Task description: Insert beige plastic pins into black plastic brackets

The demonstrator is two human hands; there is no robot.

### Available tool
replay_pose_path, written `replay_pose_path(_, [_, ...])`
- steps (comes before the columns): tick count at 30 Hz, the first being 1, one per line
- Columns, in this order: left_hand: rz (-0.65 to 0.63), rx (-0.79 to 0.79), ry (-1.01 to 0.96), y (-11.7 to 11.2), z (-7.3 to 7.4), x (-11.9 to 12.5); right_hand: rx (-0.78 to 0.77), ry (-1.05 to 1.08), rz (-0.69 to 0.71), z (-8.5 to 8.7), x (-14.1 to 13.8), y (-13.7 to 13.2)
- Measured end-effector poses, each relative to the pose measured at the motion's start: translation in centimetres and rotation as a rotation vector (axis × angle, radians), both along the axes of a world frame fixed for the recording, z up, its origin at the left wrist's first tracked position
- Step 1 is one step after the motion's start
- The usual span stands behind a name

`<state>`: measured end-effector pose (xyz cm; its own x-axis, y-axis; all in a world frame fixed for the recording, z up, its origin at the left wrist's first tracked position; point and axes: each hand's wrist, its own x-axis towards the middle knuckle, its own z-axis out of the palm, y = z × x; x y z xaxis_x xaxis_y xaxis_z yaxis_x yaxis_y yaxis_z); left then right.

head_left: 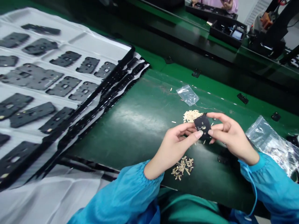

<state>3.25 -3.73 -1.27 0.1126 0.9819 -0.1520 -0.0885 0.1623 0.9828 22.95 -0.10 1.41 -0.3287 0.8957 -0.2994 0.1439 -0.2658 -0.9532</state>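
Both of my hands hold one small black plastic part above the green table. My left hand pinches its lower left edge with thumb and fingers. My right hand grips it from the right, fingers curled round it. A heap of small pale strips lies just behind the part. A second heap of tan and dark bits lies below my left hand. Blue sleeves cover both wrists.
A stack of trays with several black parts in pockets fills the left. A small clear bag lies behind the heap; a bigger one sits at the right. Loose black parts dot the table. Another person's hands work over black trays far back.
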Motion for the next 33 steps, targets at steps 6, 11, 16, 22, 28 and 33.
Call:
replay_pose_path(6, [0.193, 0.04, 0.105, 0.3, 0.0, -0.5, 0.1, -0.044, -0.155, -1.0, 0.0, -1.2])
replay_pose_path(11, [0.236, 0.078, 0.203, 0.8, 0.1, -0.6, 0.149, -0.106, -0.216, -1.3, 0.7, -0.8])
replay_pose_path(16, [0.212, 0.156, 0.382, 0.0, 0.0, 0.7, 0.176, -0.155, -0.288, -1.3, -0.1, -1.8])
replay_pose_path(22, [0.133, 0.344, 0.596, -0.8, -0.1, 1.8, 0.279, -0.196, -0.231, -0.5, -1.3, -3.5])
replay_pose_path(28, [0.148, 0.338, 0.568, -0.6, -0.2, 1.6, 0.248, -0.134, -0.176, -0.1, -1.5, -3.9])
replay_pose_path(33, [0.173, 0.413, 0.591, -0.9, -0.2, 1.5, 0.391, -0.257, -0.246, -0.7, -1.3, -3.9])
